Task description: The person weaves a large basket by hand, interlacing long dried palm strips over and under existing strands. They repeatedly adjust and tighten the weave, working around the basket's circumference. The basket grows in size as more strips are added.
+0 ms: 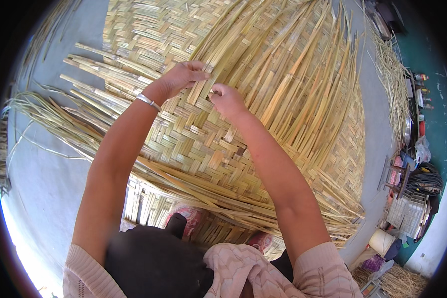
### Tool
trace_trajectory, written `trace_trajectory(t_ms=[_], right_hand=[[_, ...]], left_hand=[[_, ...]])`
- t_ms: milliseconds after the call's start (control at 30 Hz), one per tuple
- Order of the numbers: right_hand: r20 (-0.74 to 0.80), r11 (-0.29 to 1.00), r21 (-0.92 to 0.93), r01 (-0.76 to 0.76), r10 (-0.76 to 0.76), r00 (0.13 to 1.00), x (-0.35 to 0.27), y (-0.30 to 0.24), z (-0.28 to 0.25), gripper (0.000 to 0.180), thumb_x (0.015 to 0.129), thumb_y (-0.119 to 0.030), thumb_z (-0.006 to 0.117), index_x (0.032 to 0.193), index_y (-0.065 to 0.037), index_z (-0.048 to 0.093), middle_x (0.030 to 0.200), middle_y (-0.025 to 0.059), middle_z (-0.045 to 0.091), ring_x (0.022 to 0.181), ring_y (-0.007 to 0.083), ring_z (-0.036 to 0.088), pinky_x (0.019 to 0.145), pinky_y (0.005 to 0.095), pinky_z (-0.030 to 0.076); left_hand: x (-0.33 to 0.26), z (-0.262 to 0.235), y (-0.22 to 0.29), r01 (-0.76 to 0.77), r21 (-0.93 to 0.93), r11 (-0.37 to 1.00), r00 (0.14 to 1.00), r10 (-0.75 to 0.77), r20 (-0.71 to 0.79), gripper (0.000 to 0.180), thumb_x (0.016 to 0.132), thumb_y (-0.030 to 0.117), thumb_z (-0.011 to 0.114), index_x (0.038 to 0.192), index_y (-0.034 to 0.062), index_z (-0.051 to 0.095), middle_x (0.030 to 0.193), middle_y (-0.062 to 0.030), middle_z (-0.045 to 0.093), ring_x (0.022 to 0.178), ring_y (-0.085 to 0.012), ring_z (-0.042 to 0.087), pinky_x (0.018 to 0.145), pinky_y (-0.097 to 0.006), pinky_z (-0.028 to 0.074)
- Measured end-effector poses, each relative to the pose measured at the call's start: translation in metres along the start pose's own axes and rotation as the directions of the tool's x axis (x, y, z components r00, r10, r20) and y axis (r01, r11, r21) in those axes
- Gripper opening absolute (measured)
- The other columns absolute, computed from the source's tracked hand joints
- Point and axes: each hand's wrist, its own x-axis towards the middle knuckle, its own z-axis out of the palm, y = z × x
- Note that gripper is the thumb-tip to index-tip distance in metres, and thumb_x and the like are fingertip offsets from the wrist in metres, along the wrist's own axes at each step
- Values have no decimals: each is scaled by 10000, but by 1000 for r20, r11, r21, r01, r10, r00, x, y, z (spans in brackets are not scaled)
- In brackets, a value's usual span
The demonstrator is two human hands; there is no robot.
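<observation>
A large mat (218, 149) woven of flat yellow-green straw strips lies on the grey floor and fills most of the view. Long loose strips (293, 69) fan out from its unwoven far part. My left hand (183, 75), with a metal bangle on the wrist, has its fingers pinched on a strip at the edge of the weave. My right hand (227, 99) is just beside it, fingers curled on a neighbouring strip. Both arms reach forward over the woven part. My feet in pink footwear (188, 217) rest on the mat's near edge.
Loose strip ends (84, 84) stick out over the grey floor (39, 179) at the left. A straw pile (392, 79) lies at the right. Along the teal wall at the far right stand a wire rack (407, 213), a coiled hose (424, 180), bottles and clutter.
</observation>
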Motion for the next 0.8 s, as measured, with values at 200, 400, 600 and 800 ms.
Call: trace_trajectory(t_ms=[200, 400, 600, 800], right_hand=[[106, 991, 37, -131, 127, 986, 5, -1, -4, 219, 887, -226, 607, 1024, -65, 662, 760, 39, 646, 624, 128, 621, 637, 299, 493], [-10, 996, -90, 16, -17, 1000, -3, -2, -1, 244, 862, -219, 622, 1040, -55, 656, 841, 113, 685, 744, 231, 659, 710, 348, 502], [-173, 985, -141, 102, -126, 977, -26, -8, 7, 240, 836, -129, 611, 1055, -34, 641, 938, 153, 643, 866, 306, 635, 782, 364, 497], [-293, 975, -146, 170, -207, 933, -47, 1, 19, 321, 799, -13, 597, 1119, -26, 607, 1117, 150, 558, 928, 318, 606, 850, 382, 488]], left_hand=[[-17, -1, -15, -198, 100, 975, 961, 213, -177, 199, 882, 54, 630, 1075, 31, 671, 980, -22, 681, 836, -103, 632, 758, -244, 543], [-26, -5, -29, -204, 484, 851, 856, 395, -333, 176, 884, 48, 612, 1046, 21, 676, 864, -16, 675, 770, -77, 619, 686, -218, 514], [-32, -12, -35, -193, 539, 820, 794, 453, -405, 156, 846, 104, 642, 982, 53, 697, 803, -58, 691, 715, -122, 638, 672, -266, 509], [-34, -21, -29, -26, 679, 733, 808, 415, -418, 176, 825, 212, 656, 962, 116, 711, 827, -78, 700, 748, -207, 661, 701, -323, 519]])
